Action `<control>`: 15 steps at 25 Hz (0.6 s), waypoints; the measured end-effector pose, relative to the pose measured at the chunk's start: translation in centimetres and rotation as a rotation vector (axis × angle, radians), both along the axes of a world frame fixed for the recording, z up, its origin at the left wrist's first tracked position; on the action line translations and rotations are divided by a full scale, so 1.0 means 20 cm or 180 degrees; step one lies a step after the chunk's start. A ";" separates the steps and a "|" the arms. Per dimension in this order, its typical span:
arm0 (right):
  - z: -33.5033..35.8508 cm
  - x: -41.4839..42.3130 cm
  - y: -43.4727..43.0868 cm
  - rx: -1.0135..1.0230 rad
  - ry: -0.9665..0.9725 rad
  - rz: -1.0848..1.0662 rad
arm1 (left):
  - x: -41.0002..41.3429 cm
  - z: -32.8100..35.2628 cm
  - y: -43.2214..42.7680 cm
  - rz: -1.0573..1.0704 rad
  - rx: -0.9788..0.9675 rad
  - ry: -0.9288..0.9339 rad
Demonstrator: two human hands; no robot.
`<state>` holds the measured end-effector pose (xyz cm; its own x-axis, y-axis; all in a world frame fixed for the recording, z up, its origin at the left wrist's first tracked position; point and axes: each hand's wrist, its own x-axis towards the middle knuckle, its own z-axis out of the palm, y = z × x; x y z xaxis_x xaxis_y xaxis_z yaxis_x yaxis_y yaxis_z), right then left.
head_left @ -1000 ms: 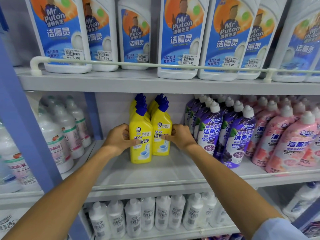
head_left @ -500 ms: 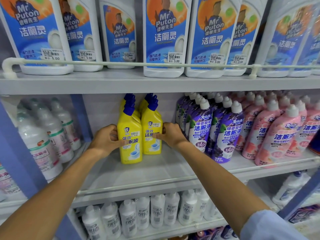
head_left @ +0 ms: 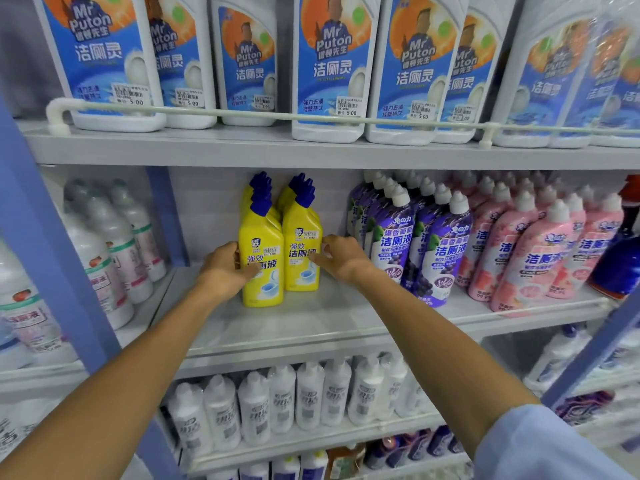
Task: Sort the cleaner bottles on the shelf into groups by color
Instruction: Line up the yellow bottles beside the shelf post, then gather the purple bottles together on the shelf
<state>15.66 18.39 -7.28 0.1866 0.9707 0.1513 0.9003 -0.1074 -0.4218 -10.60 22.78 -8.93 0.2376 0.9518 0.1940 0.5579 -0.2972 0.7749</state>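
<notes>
Two rows of yellow bottles with blue caps stand in the middle of the grey shelf (head_left: 298, 327). My left hand (head_left: 225, 268) grips the front left yellow bottle (head_left: 265, 292) from its left side, thumb across the label. My right hand (head_left: 341, 258) holds the front right yellow bottle (head_left: 299, 237) from its right side, fingers curled on its edge. Right of them stand purple bottles (head_left: 440, 251) with white caps, then pink bottles (head_left: 533, 258), in rows running to the back.
White bottles with blue labels (head_left: 332, 67) fill the shelf above behind a white rail (head_left: 242, 114). White bottles (head_left: 114, 244) stand in the bay to the left past a blue post (head_left: 52, 258). Small white bottles (head_left: 280, 400) line the shelf below. A dark blue bottle (head_left: 620, 265) stands far right.
Both hands stay on the front yellow bottles. The view has shifted slightly; the bottles keep their places on the shelf.
</notes>
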 end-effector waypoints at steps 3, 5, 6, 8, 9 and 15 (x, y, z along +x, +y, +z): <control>0.04 0.02 -0.09 -0.0187 -0.0382 0.0275 | 0.00 0.08 -0.11 0.0026 0.0116 0.0855; 0.05 0.02 -0.14 -0.0228 -0.0471 0.0519 | 0.01 0.12 -0.18 -0.0029 0.0267 0.1390; 0.05 0.01 -0.17 -0.0244 -0.0549 0.0638 | 0.01 0.14 -0.22 -0.0057 0.0307 0.1612; 0.05 0.00 -0.24 -0.0265 -0.0821 0.0833 | 0.03 0.15 -0.30 -0.0076 0.0301 0.1948; 0.05 0.00 -0.28 -0.0275 -0.0928 0.0918 | 0.05 0.15 -0.35 -0.0115 0.0311 0.2064; 0.02 0.25 -0.68 -0.0385 -0.1287 0.1209 | 0.32 0.13 -0.69 -0.0484 0.0377 0.2716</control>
